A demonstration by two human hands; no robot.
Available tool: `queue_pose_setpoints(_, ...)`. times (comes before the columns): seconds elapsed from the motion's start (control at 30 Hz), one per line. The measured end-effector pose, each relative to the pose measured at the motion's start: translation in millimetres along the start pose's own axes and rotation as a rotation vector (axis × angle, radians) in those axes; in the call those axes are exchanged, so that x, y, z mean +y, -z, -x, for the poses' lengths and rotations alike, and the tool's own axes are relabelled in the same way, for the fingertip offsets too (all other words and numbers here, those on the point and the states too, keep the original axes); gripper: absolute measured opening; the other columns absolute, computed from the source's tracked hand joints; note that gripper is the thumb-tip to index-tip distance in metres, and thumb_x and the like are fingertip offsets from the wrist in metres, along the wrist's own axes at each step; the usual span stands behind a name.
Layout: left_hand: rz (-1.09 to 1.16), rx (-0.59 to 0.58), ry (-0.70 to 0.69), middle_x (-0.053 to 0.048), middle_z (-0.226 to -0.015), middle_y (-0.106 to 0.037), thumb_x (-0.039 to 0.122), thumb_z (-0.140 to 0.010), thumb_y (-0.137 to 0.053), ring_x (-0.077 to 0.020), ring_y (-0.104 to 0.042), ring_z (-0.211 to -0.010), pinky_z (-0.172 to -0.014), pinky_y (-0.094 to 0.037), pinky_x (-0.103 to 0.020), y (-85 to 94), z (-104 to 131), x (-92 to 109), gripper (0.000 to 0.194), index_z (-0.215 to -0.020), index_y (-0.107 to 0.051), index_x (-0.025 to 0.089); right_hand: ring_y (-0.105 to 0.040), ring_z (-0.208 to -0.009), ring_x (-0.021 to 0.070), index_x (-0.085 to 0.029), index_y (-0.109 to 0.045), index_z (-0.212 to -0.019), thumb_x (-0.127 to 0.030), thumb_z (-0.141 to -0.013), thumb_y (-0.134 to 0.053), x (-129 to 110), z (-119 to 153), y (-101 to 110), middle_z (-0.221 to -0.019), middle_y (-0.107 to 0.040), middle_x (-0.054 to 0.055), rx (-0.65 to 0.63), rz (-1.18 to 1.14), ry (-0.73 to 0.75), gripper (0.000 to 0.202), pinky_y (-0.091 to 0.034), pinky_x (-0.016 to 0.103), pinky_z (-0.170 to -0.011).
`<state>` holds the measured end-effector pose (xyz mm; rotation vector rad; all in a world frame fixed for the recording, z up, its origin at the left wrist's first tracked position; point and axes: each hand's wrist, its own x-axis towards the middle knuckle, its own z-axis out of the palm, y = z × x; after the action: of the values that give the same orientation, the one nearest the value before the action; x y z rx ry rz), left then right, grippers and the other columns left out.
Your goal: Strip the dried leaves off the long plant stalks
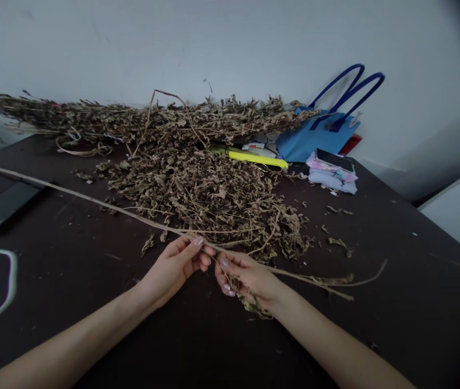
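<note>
A long dried stalk [92,199] runs from the left edge of the view across to the right of my hands, where it ends in thin branches. My left hand [177,269] pinches it between thumb and fingers. Right beside it, my right hand [248,275] is closed on a side twig of the stalk, and dried leaves [254,305] hang below its fingers. Just beyond both hands lies a heap of crumpled dry leaves [205,194] with a few thin stems on it.
Behind the heap, a long bundle of dried plants [133,121] lies along the wall. A yellow object [258,159], a blue bag [315,138] and a phone [334,160] on folded cloth are at the back right. A dark flat object [5,205] lies on the table [396,281] at left.
</note>
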<state>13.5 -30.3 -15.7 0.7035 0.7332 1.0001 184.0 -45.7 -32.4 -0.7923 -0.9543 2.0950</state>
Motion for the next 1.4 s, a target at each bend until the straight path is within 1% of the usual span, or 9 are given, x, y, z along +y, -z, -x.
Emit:
queue_pose_setpoints(0.2, -0.025, -0.012, 0.013, -0.003, -0.074, -0.065, 0.026, -0.08, -0.065, -0.0074, -0.055, -0.055, -0.055, -0.047, -0.019, 0.2, -0.5, -1.0, 0.015, -0.077, -0.061, 0.012, -0.045, -0.05, 0.0052, -0.014, -0.055, -0.073, -0.038, -0.08, -0.064, 1.4, 2.5, 0.2, -0.063, -0.051, -0.002, 0.014, 0.035, 0.021, 0.026, -0.034, 0.018, -0.046)
queue_pose_setpoints(0.33, -0.022, 0.008, 0.008, -0.004, -0.078, -0.066, 0.026, -0.081, -0.063, -0.0091, -0.058, -0.061, -0.059, -0.049, -0.021, 3.5, -0.8, -2.2, 0.014, -0.079, -0.06, 0.013, -0.047, -0.055, 0.0058, -0.013, -0.06, -0.081, -0.034, -0.076, -0.069, -2.9, 6.2, 2.7, -0.067, -0.054, 0.0, 0.015, 0.055, -0.003, 0.023, -0.036, 0.018, -0.051)
queue_pose_setpoints(0.43, -0.036, -0.003, 0.018, -0.004, -0.081, -0.065, 0.026, -0.081, -0.063, -0.0094, -0.058, -0.064, -0.063, -0.049, -0.023, 5.6, -0.3, -3.0, 0.013, -0.082, -0.06, 0.013, -0.048, -0.058, 0.0062, -0.012, -0.061, -0.083, -0.033, -0.076, -0.069, -4.2, 6.9, 4.5, -0.07, -0.055, 0.001, 0.015, 0.058, -0.006, 0.023, -0.037, 0.019, -0.054)
queue_pose_setpoints(0.6, -0.126, -0.053, 0.042, -0.001, -0.076, -0.063, 0.019, -0.074, -0.07, -0.0092, -0.057, -0.067, -0.063, -0.046, -0.021, 6.0, -0.1, -4.9, 0.017, -0.088, -0.061, 0.013, -0.05, -0.057, 0.0072, -0.012, -0.059, -0.08, -0.033, -0.076, -0.069, -2.2, 4.3, 6.3, -0.069, -0.056, 0.001, -0.002, 0.038, 0.03, 0.023, -0.039, 0.02, -0.054)
queue_pose_setpoints(0.77, -0.172, -0.013, 0.043, -0.001, -0.071, -0.062, 0.018, -0.073, -0.071, -0.0086, -0.055, -0.063, -0.059, -0.043, -0.02, 3.3, -0.3, -4.8, 0.014, -0.082, -0.063, 0.012, -0.05, -0.054, 0.0077, -0.014, -0.057, -0.079, -0.033, -0.076, -0.068, -1.3, 3.7, 2.2, -0.069, -0.057, 0.001, 0.005, 0.042, 0.064, 0.022, -0.04, 0.02, -0.05)
queue_pose_setpoints(0.9, -0.171, 0.026, 0.045, 0.0, -0.069, -0.062, 0.019, -0.073, -0.071, -0.0081, -0.054, -0.06, -0.058, -0.043, -0.02, 2.2, 0.7, -4.3, 0.013, -0.077, -0.06, 0.013, -0.05, -0.052, 0.0077, -0.014, -0.058, -0.08, -0.03, -0.074, -0.069, -0.4, 3.7, -1.8, -0.07, -0.057, 0.001, 0.046, 0.043, 0.097, 0.021, -0.041, 0.021, -0.048)
queue_pose_setpoints(1.03, -0.172, 0.024, 0.046, 0.0, -0.068, -0.063, 0.019, -0.074, -0.07, -0.0072, -0.054, -0.057, -0.057, -0.043, -0.02, 2.6, 1.0, -4.8, 0.014, -0.076, -0.058, 0.013, -0.05, -0.05, 0.0072, -0.014, -0.06, -0.081, -0.027, -0.072, -0.069, 2.8, 2.6, -2.2, -0.07, -0.056, 0.0, 0.06, 0.044, 0.115, 0.018, -0.04, 0.021, -0.047)
queue_pose_setpoints(1.2, -0.178, 0.037, 0.035, 0.0, -0.069, -0.063, 0.02, -0.074, -0.07, -0.007, -0.053, -0.057, -0.056, -0.043, -0.02, 3.0, 0.5, -6.0, 0.015, -0.076, -0.057, 0.013, -0.05, -0.05, 0.0066, -0.015, -0.059, -0.082, -0.029, -0.072, -0.071, 8.7, 2.1, -2.3, -0.069, -0.056, -0.001, 0.119, 0.054, 0.157, 0.02, -0.04, 0.02, -0.047)
queue_pose_setpoints(1.4, -0.174, 0.032, 0.025, 0.0, -0.07, -0.062, 0.021, -0.073, -0.071, -0.0073, -0.053, -0.058, -0.057, -0.043, -0.021, 4.2, 0.7, -8.6, 0.017, -0.076, -0.057, 0.013, -0.048, -0.05, 0.0077, -0.015, -0.056, -0.07, -0.031, -0.074, -0.069, 8.8, 3.2, -4.5, -0.063, -0.054, -0.001, 0.125, 0.09, 0.192, 0.02, -0.039, 0.022, -0.049)
